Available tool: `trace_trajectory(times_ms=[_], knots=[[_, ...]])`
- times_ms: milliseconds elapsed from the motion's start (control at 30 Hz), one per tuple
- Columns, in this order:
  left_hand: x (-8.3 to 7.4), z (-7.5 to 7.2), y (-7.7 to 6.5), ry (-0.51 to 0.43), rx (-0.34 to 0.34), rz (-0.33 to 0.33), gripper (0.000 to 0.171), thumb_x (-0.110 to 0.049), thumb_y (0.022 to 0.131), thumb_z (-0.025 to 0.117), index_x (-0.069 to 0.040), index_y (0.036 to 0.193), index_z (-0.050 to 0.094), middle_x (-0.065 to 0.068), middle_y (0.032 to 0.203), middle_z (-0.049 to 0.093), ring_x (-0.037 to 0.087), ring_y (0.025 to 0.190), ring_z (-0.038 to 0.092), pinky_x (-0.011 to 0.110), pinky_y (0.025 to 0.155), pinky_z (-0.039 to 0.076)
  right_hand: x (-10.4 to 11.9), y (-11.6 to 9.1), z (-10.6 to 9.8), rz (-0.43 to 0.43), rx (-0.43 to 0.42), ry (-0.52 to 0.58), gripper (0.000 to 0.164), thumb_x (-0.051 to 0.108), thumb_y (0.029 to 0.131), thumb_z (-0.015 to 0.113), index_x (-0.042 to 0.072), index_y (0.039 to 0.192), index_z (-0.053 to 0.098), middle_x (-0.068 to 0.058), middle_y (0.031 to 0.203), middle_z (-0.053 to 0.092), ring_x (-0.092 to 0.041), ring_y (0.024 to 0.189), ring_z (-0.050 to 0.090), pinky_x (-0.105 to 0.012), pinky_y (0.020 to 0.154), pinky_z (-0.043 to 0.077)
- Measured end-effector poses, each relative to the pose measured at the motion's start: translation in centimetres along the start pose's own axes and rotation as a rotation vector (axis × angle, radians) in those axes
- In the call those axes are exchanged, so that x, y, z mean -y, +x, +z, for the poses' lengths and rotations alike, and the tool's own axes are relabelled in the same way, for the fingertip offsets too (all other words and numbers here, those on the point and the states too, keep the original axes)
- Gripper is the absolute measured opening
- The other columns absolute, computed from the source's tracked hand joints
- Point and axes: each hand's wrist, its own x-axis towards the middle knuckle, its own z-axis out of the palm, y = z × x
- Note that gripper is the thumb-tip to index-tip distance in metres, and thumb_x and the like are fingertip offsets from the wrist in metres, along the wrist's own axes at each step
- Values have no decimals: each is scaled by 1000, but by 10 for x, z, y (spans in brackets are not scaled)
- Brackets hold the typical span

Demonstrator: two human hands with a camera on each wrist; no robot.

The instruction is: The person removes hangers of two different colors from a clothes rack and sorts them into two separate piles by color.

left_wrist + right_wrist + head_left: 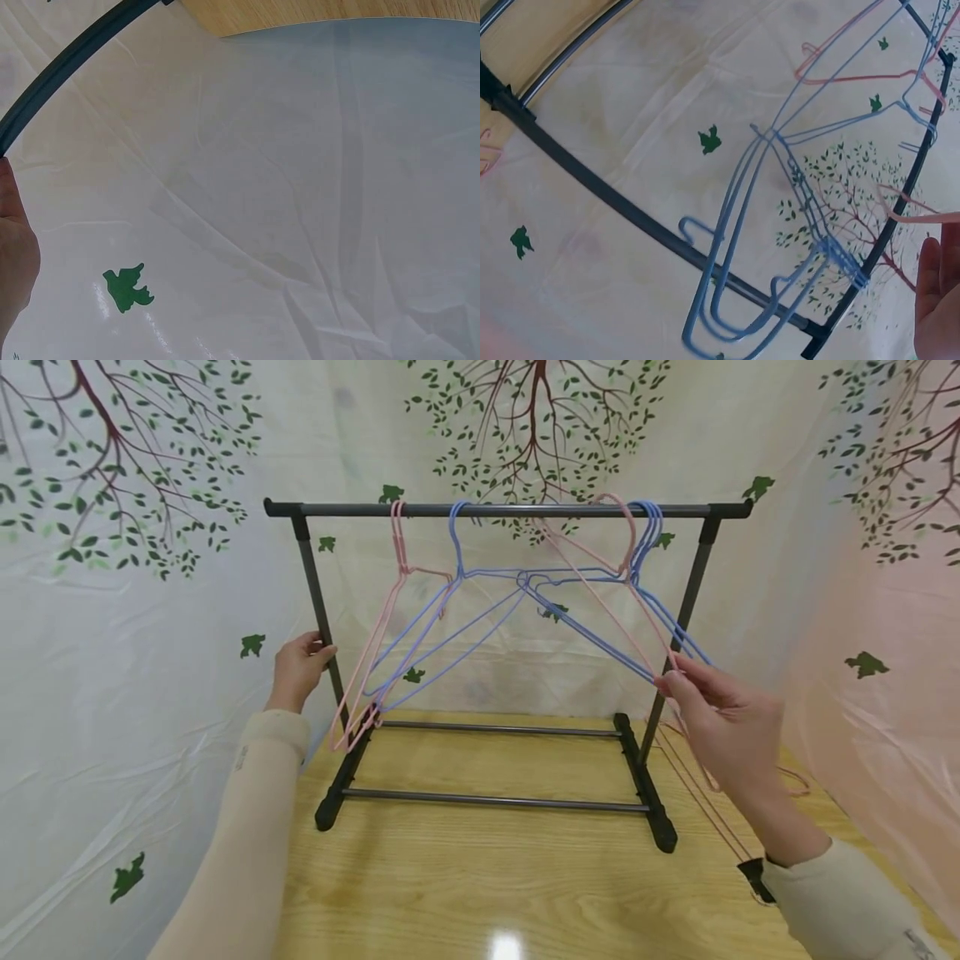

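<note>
A black clothes rack stands on a wooden table. My left hand grips its left post, thumb in front; in the left wrist view that hand shows only at the edge. Between thumb and fingers, my right hand pinches the side of a pink hanger near the right post. This hanger's hook is up at the top bar; I cannot tell whether it rests on it. Several blue hangers hang at the bar's right end. Further left hang more blue hangers and pink hangers.
More pink hangers lie on the table right of the rack, partly behind my right hand. A small black piece is by the right cuff. A pale curtain printed with trees and birds surrounds the table's back and sides.
</note>
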Motion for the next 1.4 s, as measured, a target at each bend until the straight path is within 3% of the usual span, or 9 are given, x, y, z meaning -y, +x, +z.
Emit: trace_trajectory(times_ms=[100, 267, 400, 567, 733, 900, 1133, 1300, 1400], knots=[[0, 0, -1, 1, 1, -1, 40, -16, 103, 54, 4, 138, 53, 28, 130, 58, 39, 115, 62, 45, 98, 50, -2, -2, -10, -29, -4, -22, 23, -5, 89, 69, -3, 112, 73, 16, 89, 74, 3, 75, 69, -19, 36, 24], [0, 1, -1, 0, 8, -10, 41, -16, 103, 55, 4, 138, 53, 28, 131, 57, 39, 115, 61, 45, 99, 49, -6, -8, -29, -105, -5, 1, 25, -18, 83, 67, -12, 106, 72, 13, 89, 73, 3, 76, 69, -18, 36, 18], [-1, 2, 1, -2, 10, -15, 42, -18, 103, 55, 3, 139, 52, 27, 131, 57, 39, 116, 61, 45, 99, 49, -7, -8, -44, -149, -61, 72, 22, -19, 82, 67, -17, 104, 69, 10, 88, 74, 1, 77, 70, -5, 48, 35], [0, 1, 1, 1, 2, -5, 40, -17, 103, 56, 4, 137, 54, 27, 130, 58, 39, 114, 62, 45, 98, 50, -9, 0, -58, -145, -152, 332, 20, -17, 86, 63, -27, 104, 62, -6, 84, 76, -9, 74, 72, -9, 57, 49], [1, 0, 0, 1, -6, -4, 39, -15, 102, 56, 4, 136, 55, 28, 129, 59, 39, 113, 62, 45, 97, 50, -12, 10, -69, -145, -271, 281, 20, -16, 88, 61, -24, 106, 64, -6, 85, 75, -10, 72, 71, -8, 59, 50], [1, -1, 1, 12, -2, -5, 40, -17, 103, 55, 3, 138, 54, 28, 131, 58, 39, 115, 62, 46, 98, 50, -20, 16, -85, -61, -361, 111, 22, -3, 95, 60, -12, 114, 68, 4, 89, 75, -4, 78, 70, -9, 70, 50], [3, -1, 2, -1, 1, 4, 40, -16, 103, 55, 4, 138, 53, 28, 131, 58, 38, 116, 61, 46, 98, 50, -32, 18, -108, 225, -381, -326, 29, 25, 106, 46, 20, 129, 64, 24, 100, 62, 8, 88, 58, -17, 95, 41], [3, 0, 2, -13, 11, 1, 42, -19, 103, 55, 2, 139, 53, 26, 133, 57, 38, 117, 60, 44, 99, 50, -54, 16, -121, 309, -412, -292, 26, 23, 106, 44, 25, 123, 63, 27, 96, 59, 12, 84, 55, -15, 89, 41], [3, 0, 2, -11, 13, -1, 42, -20, 103, 55, 1, 140, 53, 25, 133, 57, 37, 117, 60, 44, 99, 50, -72, 11, -129, 380, -428, -184, 24, 19, 105, 46, 23, 121, 64, 24, 92, 62, 10, 79, 58, -10, 84, 42]])
